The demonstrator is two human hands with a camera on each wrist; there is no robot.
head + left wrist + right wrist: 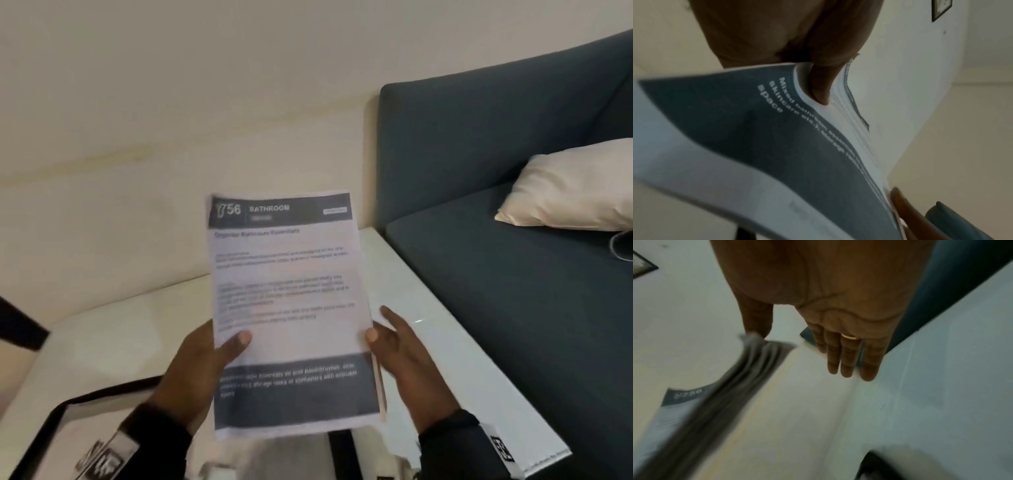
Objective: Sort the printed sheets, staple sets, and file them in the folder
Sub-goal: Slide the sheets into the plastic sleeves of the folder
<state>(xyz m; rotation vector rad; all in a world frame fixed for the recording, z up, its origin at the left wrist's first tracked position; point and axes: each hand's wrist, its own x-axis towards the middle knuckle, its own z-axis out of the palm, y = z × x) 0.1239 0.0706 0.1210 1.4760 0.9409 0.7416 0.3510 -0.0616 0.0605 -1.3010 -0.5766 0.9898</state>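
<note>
I hold a stack of printed sheets (284, 291) upright above the white table (428, 308). Its top page has a dark header reading "756 BATHROOM" and a dark band near the bottom. My left hand (205, 356) grips the stack's left edge, its thumb pressing on the front page and its fingers hidden behind. The left wrist view shows that thumb (821, 84) denting the sheets (777, 138). My right hand (400, 346) stands at the right edge with straight fingers. Only the thumb of that hand (838, 305) touches the blurred stack (715, 394).
A dark blue sofa (496, 171) with a cream pillow (575, 188) stands against the table's right side. A black-edged flat thing (58, 421), perhaps the folder, lies at the table's lower left. Something black (339, 452) lies under the sheets. The cream wall is close behind.
</note>
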